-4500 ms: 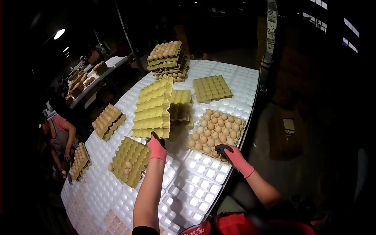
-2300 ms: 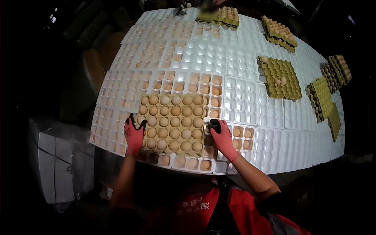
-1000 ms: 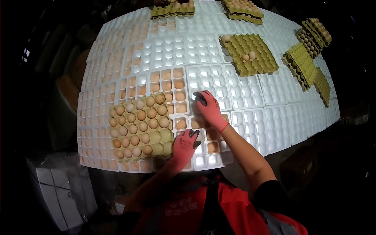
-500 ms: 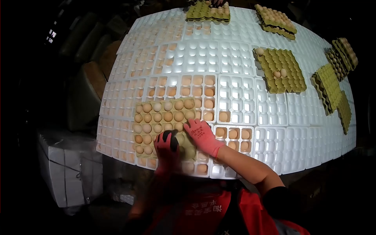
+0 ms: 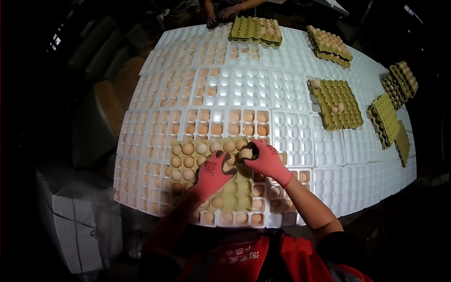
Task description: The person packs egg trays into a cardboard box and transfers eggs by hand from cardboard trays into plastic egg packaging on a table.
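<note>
A pulp egg tray (image 5: 243,190) lies on the white foam trays in front of me, its lower right cells bare and brown eggs (image 5: 188,161) in the others. My right hand (image 5: 267,162), in a pink glove with dark fingertips, grips an egg (image 5: 245,153) at the tray's upper right corner. Over the middle of the tray is my left hand (image 5: 214,175), gloved the same way, its fingers curled round another egg (image 5: 230,160). Part of that egg is hidden by the fingers.
White foam trays (image 5: 329,183) cover the table, many cells on the left holding eggs. Another pulp tray (image 5: 340,113) with a few eggs lies to the right. Stacked egg trays (image 5: 330,44) stand farther back. A co-worker's gloved hands (image 5: 228,13) are at the far edge.
My left hand has moved up and right across the pulp tray. My right hand has shifted slightly up and now holds an egg. The view has tilted, showing more of the co-worker.
</note>
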{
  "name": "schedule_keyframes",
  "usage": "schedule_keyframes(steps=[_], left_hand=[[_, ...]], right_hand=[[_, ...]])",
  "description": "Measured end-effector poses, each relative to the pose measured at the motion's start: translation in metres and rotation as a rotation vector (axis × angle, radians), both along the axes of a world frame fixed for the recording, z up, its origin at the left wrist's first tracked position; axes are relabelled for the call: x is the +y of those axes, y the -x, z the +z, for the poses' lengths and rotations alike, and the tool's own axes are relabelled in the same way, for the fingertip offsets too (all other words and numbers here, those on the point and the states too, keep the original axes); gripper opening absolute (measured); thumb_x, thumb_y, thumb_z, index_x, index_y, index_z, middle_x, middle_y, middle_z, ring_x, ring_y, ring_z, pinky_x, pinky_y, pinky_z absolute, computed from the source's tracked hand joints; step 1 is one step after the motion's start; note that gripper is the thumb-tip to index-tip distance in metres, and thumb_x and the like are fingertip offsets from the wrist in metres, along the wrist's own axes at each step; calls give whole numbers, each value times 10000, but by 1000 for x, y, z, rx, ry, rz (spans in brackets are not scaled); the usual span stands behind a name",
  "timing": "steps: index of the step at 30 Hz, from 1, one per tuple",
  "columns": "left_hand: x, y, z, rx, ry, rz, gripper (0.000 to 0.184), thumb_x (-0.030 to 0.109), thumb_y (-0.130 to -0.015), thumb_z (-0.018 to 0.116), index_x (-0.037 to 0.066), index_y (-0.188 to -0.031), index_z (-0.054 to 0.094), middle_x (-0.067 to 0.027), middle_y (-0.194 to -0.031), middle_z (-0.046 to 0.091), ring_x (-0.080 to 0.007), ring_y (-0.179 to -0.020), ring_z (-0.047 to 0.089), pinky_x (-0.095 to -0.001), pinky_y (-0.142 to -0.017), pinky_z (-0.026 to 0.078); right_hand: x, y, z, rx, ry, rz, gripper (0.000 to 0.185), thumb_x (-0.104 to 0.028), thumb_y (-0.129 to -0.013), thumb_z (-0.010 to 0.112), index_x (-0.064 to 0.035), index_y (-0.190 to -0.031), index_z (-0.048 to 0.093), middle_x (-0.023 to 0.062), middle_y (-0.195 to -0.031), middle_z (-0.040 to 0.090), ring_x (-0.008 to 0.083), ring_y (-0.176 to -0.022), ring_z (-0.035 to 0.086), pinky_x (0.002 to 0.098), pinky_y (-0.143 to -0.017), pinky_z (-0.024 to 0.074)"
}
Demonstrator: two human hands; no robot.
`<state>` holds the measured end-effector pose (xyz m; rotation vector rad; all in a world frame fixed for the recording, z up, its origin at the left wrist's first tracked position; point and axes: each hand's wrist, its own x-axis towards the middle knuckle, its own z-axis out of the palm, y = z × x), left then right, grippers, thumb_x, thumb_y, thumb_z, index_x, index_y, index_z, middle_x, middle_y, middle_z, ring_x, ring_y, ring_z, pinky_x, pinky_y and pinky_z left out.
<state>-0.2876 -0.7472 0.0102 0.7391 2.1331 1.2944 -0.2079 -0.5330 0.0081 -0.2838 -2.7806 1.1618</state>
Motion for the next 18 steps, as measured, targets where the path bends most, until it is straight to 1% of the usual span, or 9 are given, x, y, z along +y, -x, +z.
schedule_keyframes(steps=[2,3,7,10,12,14,16,17,18], left_hand=[[10,7,-1,279,166,-153,295,157,-854,682,70,-1116,580,-60,-991,588,-177,-840,570,-305,-737,476],[13,10,-5,321,188,-183,281,176,-872,663,73,-1121,582,-56,-998,589,-170,-830,566,-297,-722,471],[-13,38,-10,-138,-22,-27,258,255,-943,584,85,-1138,589,-38,-1024,597,-141,-788,549,-265,-662,450],[-33,74,-2,-739,-203,115,277,313,-997,524,95,-1152,594,-24,-1043,603,-119,-756,536,-241,-617,434],[-24,108,1,-1067,-502,235,274,315,-1001,502,91,-1137,578,-26,-914,576,-94,-555,506,-197,-472,408],[-8,144,-38,-1181,-641,241,335,455,-979,559,130,-1048,594,3,-806,590,-75,-580,532,-195,-453,384],[21,167,-56,-1038,-537,407,370,487,-933,622,137,-1052,609,-1,-798,598,-87,-572,537,-202,-450,384],[31,176,-65,-751,-334,464,384,490,-904,667,140,-1056,627,1,-782,596,-93,-564,534,-232,-454,409],[40,185,-65,-536,-162,415,382,432,-865,724,118,-1066,641,-39,-875,631,-142,-670,597,-303,-554,484]], right_hand=[[18,6,32,-252,911,-117,521,-203,-802,708,-83,-1280,537,169,-1107,648,312,-993,648,398,-831,528],[24,14,36,-301,962,-77,496,-193,-793,715,-89,-1254,564,167,-1135,636,331,-1008,640,421,-856,529],[-12,56,21,100,-223,186,504,-217,-751,745,-122,-1227,610,177,-1246,565,328,-996,625,447,-802,525],[-47,86,-10,-152,-963,287,453,-319,-714,785,-106,-1102,691,157,-1207,551,347,-961,614,445,-841,513],[-37,92,17,-204,-663,290,404,-340,-751,754,-97,-1071,705,156,-1188,560,332,-983,617,433,-845,512],[-14,92,37,-149,-193,184,447,-432,-869,679,-45,-1092,692,130,-1080,627,272,-939,649,364,-815,525],[28,117,12,-308,1139,-118,589,-531,-920,620,17,-1133,663,114,-995,680,218,-860,671,310,-765,536],[44,128,-5,-291,1177,-179,686,-599,-931,576,52,-1135,643,108,-966,701,176,-788,668,287,-719,543],[55,137,-8,-284,1055,-192,602,-554,-914,613,-3,-1154,657,163,-1023,711,223,-805,689,315,-736,547]])
